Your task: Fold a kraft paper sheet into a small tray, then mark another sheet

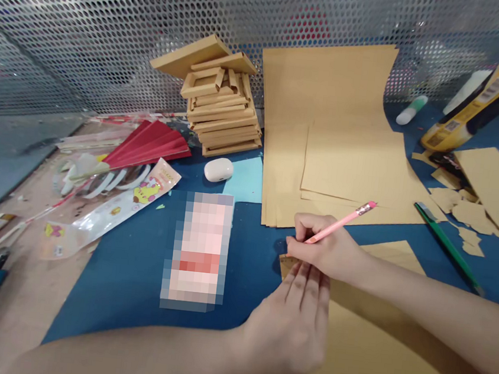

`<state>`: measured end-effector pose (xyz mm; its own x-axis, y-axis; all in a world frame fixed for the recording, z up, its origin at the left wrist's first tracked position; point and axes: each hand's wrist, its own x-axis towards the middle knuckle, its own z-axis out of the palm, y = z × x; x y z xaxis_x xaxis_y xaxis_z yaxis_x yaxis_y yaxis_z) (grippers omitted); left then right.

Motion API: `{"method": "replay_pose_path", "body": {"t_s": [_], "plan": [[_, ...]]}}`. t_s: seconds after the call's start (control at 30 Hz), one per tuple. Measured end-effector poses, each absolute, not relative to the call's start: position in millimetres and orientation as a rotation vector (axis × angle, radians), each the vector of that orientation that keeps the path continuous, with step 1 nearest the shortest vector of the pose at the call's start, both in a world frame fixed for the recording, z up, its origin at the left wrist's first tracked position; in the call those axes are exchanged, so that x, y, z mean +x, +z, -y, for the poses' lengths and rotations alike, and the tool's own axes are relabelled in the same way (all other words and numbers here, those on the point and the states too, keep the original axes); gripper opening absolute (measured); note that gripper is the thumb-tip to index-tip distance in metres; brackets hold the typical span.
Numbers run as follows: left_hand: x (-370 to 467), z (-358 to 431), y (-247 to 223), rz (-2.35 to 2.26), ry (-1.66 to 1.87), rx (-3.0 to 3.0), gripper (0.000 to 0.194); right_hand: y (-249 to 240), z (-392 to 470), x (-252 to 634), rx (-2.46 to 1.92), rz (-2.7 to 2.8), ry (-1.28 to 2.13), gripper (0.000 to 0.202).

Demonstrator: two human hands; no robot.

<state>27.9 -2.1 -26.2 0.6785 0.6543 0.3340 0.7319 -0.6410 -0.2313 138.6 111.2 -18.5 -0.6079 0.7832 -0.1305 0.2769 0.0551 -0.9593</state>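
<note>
A blue mat covers the desk (134,270), and on it a smooth kraft card sheet (374,355) lies flat, pinned near its top left corner by the left hand (293,322), fingers spread. The right hand (327,249) grips a slim pink pencil (341,222) in writing hold, tip at that corner, probably marking a line.

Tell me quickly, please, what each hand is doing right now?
Left hand: open, fingers flat on the tan kraft paper sheet.
Right hand: closed around the slim pink pencil, tip at the sheet's corner.
</note>
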Motion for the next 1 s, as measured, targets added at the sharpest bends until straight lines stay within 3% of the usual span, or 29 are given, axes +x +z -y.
{"method": "replay_pose_path", "body": {"t_s": [1.0], "plan": [[27.7, 2.0, -26.2, 1.107, -0.277, -2.563, 0.040, -19.0, -111.1, 139.0, -1.077, 1.802, 1.583, 0.028]]}}
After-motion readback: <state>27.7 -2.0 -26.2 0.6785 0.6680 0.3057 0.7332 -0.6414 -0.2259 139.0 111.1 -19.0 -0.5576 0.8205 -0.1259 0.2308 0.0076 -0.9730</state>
